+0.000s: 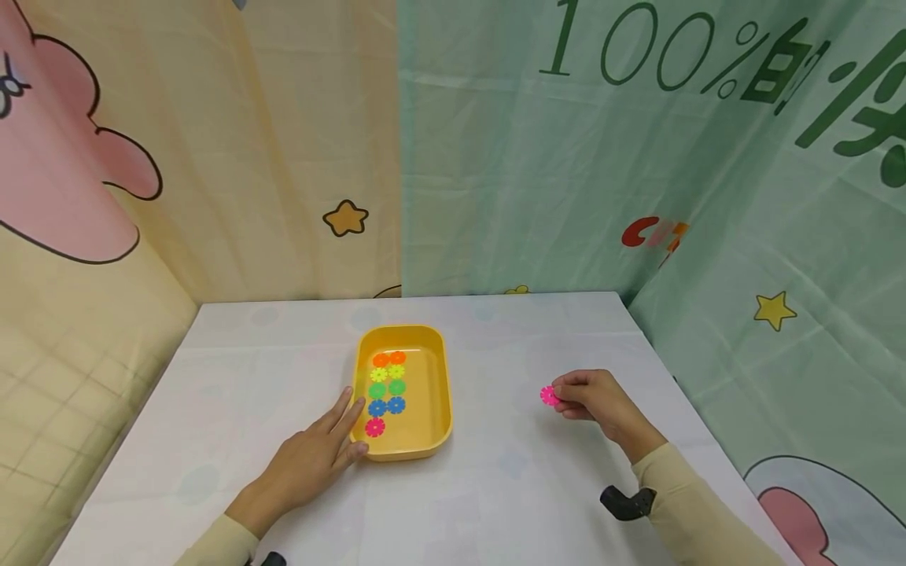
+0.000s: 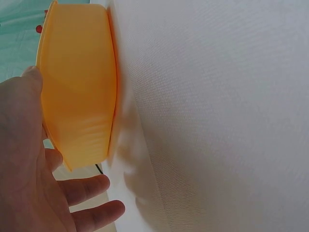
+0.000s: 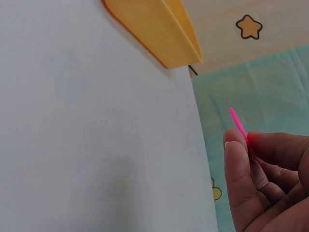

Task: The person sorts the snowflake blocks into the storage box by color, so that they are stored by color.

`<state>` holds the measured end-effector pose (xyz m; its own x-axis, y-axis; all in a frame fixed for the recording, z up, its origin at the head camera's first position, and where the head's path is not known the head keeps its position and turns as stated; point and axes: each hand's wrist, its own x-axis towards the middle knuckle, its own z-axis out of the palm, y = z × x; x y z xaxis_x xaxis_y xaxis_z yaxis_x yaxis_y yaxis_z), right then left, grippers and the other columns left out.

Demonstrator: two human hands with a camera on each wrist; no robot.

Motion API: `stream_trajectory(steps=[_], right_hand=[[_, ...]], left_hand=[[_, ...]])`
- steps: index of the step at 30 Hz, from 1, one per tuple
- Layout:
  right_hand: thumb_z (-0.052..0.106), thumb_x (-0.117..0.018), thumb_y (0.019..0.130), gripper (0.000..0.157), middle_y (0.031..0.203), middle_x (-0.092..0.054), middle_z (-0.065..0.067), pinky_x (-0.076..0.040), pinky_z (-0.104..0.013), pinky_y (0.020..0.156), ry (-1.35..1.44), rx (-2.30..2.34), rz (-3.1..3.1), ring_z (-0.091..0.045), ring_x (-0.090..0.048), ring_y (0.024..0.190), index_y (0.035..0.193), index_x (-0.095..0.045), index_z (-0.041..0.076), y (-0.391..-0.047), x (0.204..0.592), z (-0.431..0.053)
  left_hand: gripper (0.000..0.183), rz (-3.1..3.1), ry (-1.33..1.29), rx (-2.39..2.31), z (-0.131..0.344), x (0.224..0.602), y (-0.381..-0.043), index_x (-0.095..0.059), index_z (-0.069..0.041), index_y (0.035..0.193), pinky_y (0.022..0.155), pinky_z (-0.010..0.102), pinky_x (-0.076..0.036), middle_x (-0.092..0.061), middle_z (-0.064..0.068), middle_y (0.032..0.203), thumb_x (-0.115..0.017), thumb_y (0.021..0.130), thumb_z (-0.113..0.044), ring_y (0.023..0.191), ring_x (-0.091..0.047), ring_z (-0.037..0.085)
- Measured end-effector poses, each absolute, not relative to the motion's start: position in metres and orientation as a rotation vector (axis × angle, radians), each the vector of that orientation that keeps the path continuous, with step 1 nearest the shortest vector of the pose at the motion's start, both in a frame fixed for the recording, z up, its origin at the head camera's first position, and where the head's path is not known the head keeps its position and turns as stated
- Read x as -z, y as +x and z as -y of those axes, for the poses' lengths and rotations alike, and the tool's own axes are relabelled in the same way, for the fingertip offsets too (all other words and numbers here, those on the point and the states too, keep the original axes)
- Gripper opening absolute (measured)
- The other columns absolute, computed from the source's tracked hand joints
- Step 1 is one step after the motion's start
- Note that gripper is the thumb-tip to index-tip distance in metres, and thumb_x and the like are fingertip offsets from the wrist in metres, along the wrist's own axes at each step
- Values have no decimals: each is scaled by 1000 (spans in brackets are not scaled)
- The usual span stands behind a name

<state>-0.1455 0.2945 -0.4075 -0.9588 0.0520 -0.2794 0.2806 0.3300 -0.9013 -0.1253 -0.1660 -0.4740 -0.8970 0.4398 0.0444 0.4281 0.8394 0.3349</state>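
Observation:
A yellow tray (image 1: 430, 417) sits on the table. Inside it, small notched plastic discs lie in paired rows: orange (image 1: 389, 359), yellow (image 1: 387, 373), green (image 1: 387, 388) and blue (image 1: 386, 406), with a single pink disc (image 1: 375, 427) nearest me. My left hand (image 1: 307, 464) rests at the tray's left near corner, fingers spread; in the left wrist view the thumb and a fingertip touch its rim (image 2: 40, 55). Off to the tray's right, my right hand (image 1: 594, 401) pinches another pink disc (image 1: 548, 395) between thumb and fingers, seen edge-on as a thin pink sliver (image 3: 237, 121) in the right wrist view.
A white cloth covers the table (image 1: 495, 503). Beige curtain (image 1: 283, 157) and green curtain (image 1: 510, 173) with printed figures hang behind its far edge and along the sides. A black strap end (image 1: 626, 503) sticks out beside the right sleeve (image 1: 697, 503).

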Motion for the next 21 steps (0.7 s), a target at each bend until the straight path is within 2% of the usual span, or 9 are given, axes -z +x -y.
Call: stream_trajectory(steps=[13,21], right_hand=[[14,-68,99,29,93,-73,-10,-61,-28,73,280,1696,-2368,-20,-74,78,119,-66,-7,-188,391,-269],[12,-66,100,26,92,-73,-10,-61,-28,72,283,1737,-2301,-15,-73,72,118,-67,-7,-204,387,-249]], left_hand=[[76,-2976,715,-533,166,477,-126,-30,-17,162,91,61,-53,-18,10,170,-51,102,-58,137,-51,41],[76,-2982,713,-536,167,477,-126,-30,-17,162,93,60,-53,-18,10,170,-52,102,-57,138,-50,40]])
